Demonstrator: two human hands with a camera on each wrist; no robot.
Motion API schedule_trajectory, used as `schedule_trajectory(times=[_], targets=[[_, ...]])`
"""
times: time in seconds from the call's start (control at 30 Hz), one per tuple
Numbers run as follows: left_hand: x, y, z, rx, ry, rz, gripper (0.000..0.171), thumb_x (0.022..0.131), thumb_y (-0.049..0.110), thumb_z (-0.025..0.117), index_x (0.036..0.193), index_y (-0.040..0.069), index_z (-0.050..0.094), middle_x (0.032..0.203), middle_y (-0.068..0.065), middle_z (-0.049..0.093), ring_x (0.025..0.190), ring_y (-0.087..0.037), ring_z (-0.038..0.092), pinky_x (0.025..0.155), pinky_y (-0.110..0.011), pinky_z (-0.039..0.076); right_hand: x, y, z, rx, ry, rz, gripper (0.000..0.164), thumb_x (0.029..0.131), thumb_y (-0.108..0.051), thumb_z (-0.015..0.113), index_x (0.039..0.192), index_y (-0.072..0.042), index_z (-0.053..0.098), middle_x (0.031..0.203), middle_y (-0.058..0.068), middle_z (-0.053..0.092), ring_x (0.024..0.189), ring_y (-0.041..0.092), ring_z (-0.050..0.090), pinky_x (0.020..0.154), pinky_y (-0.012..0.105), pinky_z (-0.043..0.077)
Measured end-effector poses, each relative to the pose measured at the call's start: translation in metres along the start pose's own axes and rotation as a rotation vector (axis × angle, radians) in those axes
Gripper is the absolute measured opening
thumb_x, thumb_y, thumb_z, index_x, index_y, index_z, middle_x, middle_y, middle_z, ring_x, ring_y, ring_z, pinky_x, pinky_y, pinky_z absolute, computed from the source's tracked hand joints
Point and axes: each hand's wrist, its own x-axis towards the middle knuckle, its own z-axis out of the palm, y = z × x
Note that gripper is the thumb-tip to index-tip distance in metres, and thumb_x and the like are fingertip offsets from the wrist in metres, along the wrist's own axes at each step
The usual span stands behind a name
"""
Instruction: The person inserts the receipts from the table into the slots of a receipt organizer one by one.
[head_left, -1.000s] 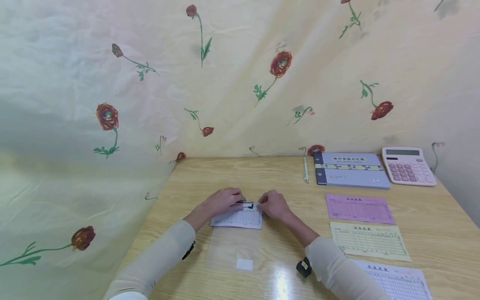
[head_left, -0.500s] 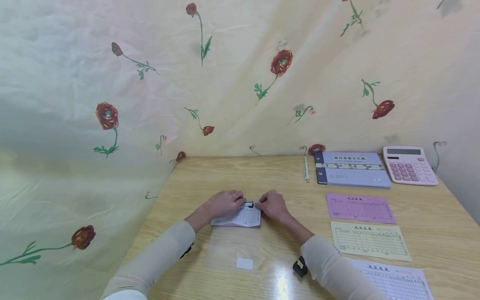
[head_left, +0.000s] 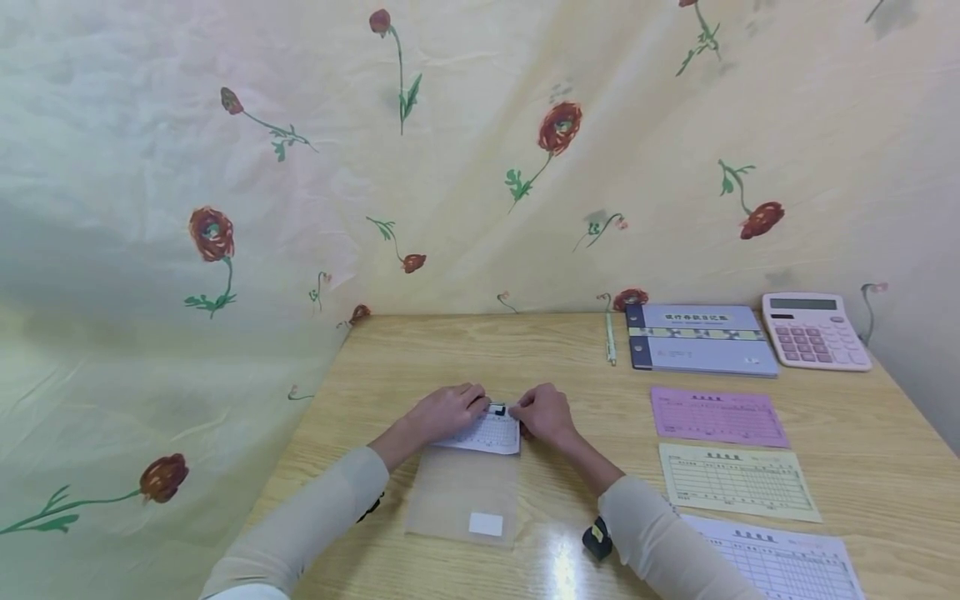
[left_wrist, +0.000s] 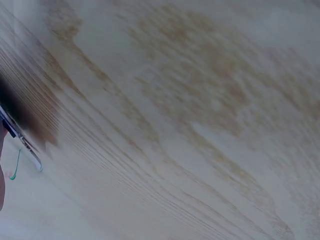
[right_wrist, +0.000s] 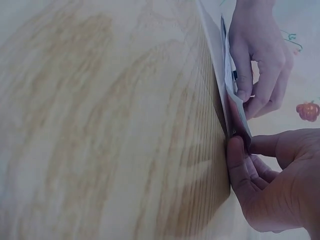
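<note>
A white printed form slip with a table grid lies at the top of a translucent folder that bears a white label. A small black and metal clip sits at the slip's far edge. My left hand grips that far edge, its thumb on the near face in the right wrist view. At the far right corner, my right hand pinches the sheet between thumb and fingertips; the sheet looks bent there. Only a sliver of hand and metal clip edge shows in the left wrist view.
To the right lie a purple slip, a yellow slip and another white slip. Farther back are a pen, a blue account book and a pink calculator. A flowered cloth hangs behind the table.
My left hand has shifted slightly, covering more of the slip's left side. The translucent folder shows more distinctly beneath the slip. My right hand keeps its pinch, its forearm slightly further left.
</note>
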Motion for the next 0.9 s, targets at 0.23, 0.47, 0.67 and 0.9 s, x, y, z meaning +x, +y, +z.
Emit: schedule_trajectory(times=[0.23,0.47,0.67,0.9], targets=[[0.001,0.000,0.000,-0.062,0.024,-0.024,0.024,0.108,0.021,0.066,0.125,0.007,0.075,0.119,-0.006,0.066,0.101,-0.014,0.069,0.084,-0.021,0.060,0.001,0.001,0.000,0.017,0.010,-0.004,0.010,0.095,-0.005,0.077,0.092,0.005,0.079,0.062,0.005,0.068,0.051,0.013,0.063,0.048,0.023,0.054],[0.000,0.001,0.000,-0.175,0.034,-0.083,0.025,0.107,0.026,0.068,0.124,0.009,0.075,0.121,-0.004,0.065,0.105,-0.013,0.069,0.087,-0.022,0.060,0.000,-0.003,-0.007,-0.057,-0.027,-0.003,0.015,0.095,-0.006,0.076,0.102,0.007,0.077,0.075,0.009,0.073,0.058,0.016,0.066,0.051,0.024,0.054],[0.001,0.000,0.001,-0.313,0.043,-0.147,0.029,0.105,0.029,0.071,0.126,0.010,0.076,0.123,-0.003,0.068,0.108,-0.013,0.068,0.090,-0.021,0.058,-0.003,-0.003,-0.050,-0.205,0.007,-0.090,0.035,0.094,-0.008,0.078,0.121,0.012,0.069,0.104,0.022,0.077,0.087,0.029,0.075,0.075,0.038,0.064],[-0.004,-0.005,0.003,-0.413,0.112,-0.150,0.036,0.101,0.035,0.076,0.126,0.011,0.077,0.120,-0.001,0.069,0.107,-0.014,0.068,0.089,-0.024,0.059,-0.019,0.023,-0.142,-0.180,-0.040,-0.215,0.043,0.101,-0.017,0.073,0.132,0.012,0.065,0.124,0.029,0.070,0.109,0.043,0.070,0.089,0.050,0.062]])
